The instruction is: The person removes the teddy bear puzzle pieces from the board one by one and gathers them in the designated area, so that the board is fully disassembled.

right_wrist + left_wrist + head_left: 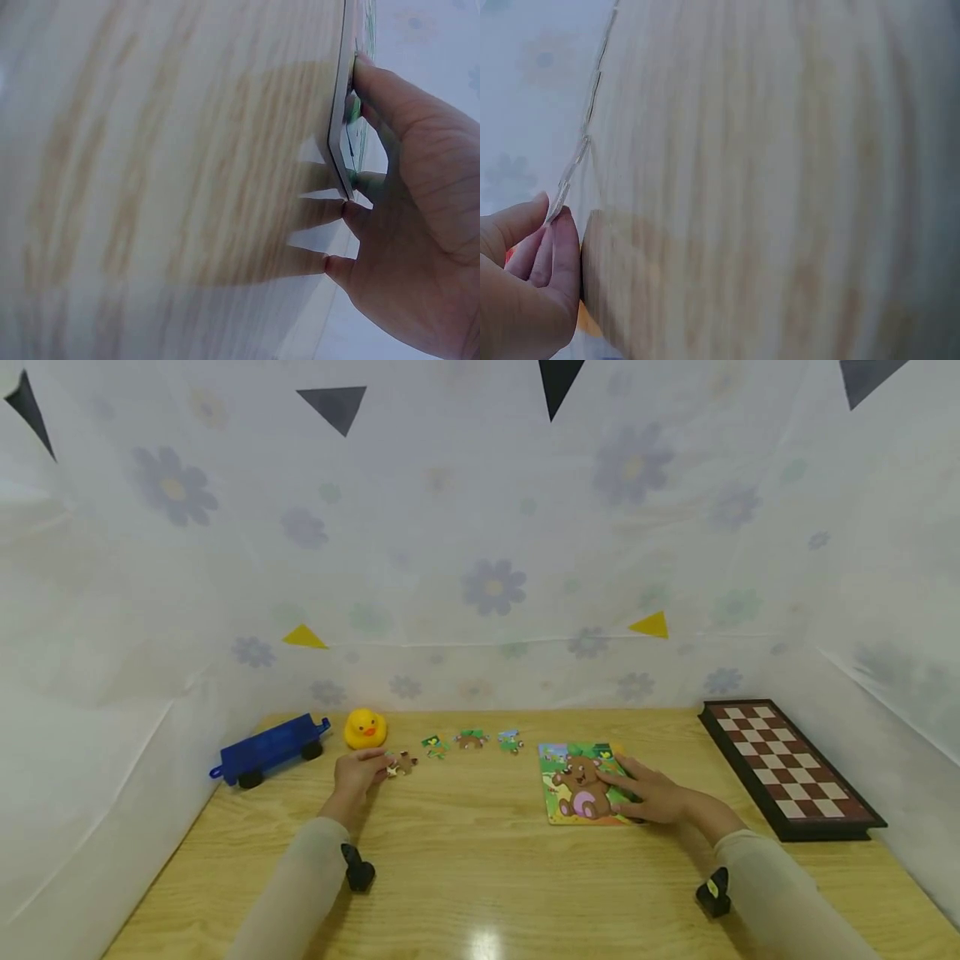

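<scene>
At the left, my left hand (362, 775) pinches a small brown puzzle piece (402, 764) between thumb and fingertips. The left wrist view shows the thin edge of this puzzle piece (558, 201) between the thumb and fingers. Three more pieces lie in a row on the table: a green one (435, 746), a brown and green one (471, 740) and a blue and green one (511, 742). My right hand (651, 792) rests with spread fingers on the right side of a square bear puzzle (581, 785), some fingertips past its edge.
A yellow rubber duck (366, 729) sits just behind the left hand, beside a blue toy wagon (272, 750). At the right stands a checkered game board (787, 764) with a dark frame. A flowered white cloth (480, 668) walls off the back of the wooden table (465, 868).
</scene>
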`<action>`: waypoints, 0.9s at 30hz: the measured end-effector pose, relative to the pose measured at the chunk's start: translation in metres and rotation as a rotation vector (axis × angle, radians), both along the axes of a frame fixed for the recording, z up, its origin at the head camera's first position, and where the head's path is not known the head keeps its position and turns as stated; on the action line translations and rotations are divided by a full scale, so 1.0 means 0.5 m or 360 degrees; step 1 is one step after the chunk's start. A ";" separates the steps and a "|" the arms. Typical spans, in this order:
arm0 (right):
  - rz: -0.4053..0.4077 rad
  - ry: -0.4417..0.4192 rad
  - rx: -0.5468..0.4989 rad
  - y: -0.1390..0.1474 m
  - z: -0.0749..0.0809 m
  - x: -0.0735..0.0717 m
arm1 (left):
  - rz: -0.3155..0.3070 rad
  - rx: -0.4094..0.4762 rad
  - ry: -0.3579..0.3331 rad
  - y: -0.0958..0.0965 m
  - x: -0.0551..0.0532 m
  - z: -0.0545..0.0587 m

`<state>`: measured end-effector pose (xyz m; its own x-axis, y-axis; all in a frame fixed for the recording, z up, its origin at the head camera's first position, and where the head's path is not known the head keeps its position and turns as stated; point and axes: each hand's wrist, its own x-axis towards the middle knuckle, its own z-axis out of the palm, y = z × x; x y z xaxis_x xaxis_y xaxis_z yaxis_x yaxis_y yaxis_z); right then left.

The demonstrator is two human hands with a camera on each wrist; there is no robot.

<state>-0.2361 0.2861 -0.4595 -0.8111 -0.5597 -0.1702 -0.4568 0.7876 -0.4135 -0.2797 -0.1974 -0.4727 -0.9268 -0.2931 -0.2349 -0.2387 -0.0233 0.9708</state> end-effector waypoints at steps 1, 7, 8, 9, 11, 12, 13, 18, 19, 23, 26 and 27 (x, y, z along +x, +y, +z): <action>0.0000 -0.0004 0.0003 0.000 -0.001 0.000 | 0.0013 -0.0001 0.0003 0.000 -0.001 -0.002; -0.0020 -0.0043 -0.0004 0.000 -0.004 0.001 | 0.0061 0.0008 0.0023 -0.003 -0.001 -0.007; -0.0023 -0.0048 -0.0007 0.000 -0.004 0.002 | 0.0060 0.0003 0.0022 -0.004 0.000 -0.006; -0.0030 -0.0054 -0.0007 0.000 -0.004 0.002 | 0.0060 -0.0004 0.0019 -0.005 0.001 -0.005; -0.0035 -0.0057 -0.0006 0.000 -0.003 0.003 | 0.0039 -0.0011 0.0005 -0.009 0.002 -0.002; -0.0040 -0.0061 -0.0006 0.000 -0.003 0.003 | 0.0032 -0.0002 -0.0007 -0.010 0.003 0.000; -0.0041 -0.0059 -0.0006 -0.001 -0.003 0.003 | 0.0018 0.0001 -0.0013 -0.011 0.003 0.001; -0.0041 -0.0062 -0.0013 -0.001 -0.002 0.002 | -0.0074 0.0092 -0.0023 -0.013 0.005 0.009; -0.0041 -0.0063 -0.0015 -0.001 -0.002 0.001 | -0.0096 0.0111 -0.0020 -0.013 0.006 0.010; -0.0047 -0.0071 -0.0010 0.001 -0.003 0.000 | -0.0176 0.0245 0.0018 -0.009 0.009 0.012; -0.0052 -0.0074 -0.0007 0.002 -0.003 0.000 | -0.0231 0.0312 0.0052 -0.006 0.010 0.011; -0.0044 -0.0066 -0.0008 0.002 -0.003 0.000 | -0.0249 0.0321 0.0060 -0.006 0.011 0.012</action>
